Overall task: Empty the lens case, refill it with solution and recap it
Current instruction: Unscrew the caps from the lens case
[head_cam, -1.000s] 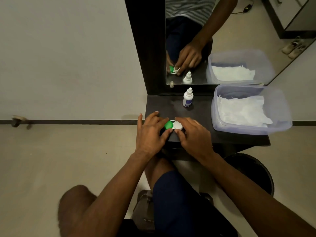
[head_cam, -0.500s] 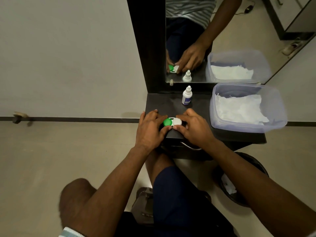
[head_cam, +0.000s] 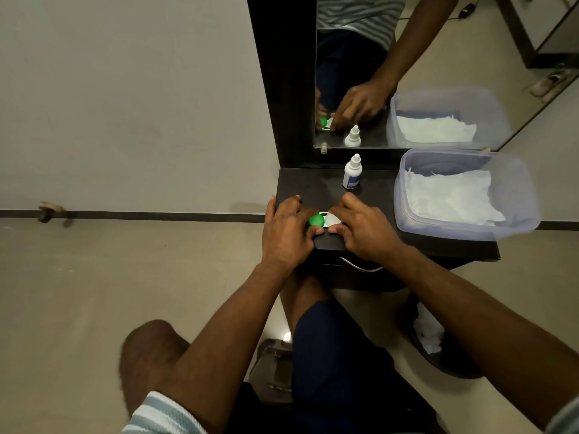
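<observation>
The lens case [head_cam: 324,220] lies near the front edge of the dark shelf [head_cam: 313,186], with a green cap on its left side and a white cap on its right. My left hand [head_cam: 286,233] grips the green-capped side, thumb below and fingers curled above. My right hand [head_cam: 365,228] pinches the white cap between thumb and fingers. A small white solution bottle [head_cam: 352,173] with a blue label stands upright, capped, behind the case near the mirror.
A clear plastic tub [head_cam: 463,227] lined with white tissue sits on the shelf's right side. The mirror [head_cam: 407,73] rises behind the shelf. A dark bin [head_cam: 445,355] holding crumpled tissue stands on the floor at the lower right. My knees are below the shelf.
Both hands have stayed on the case; my right hand's fingers have shifted from lying over the white cap to pinching it. The view has tilted slightly.
</observation>
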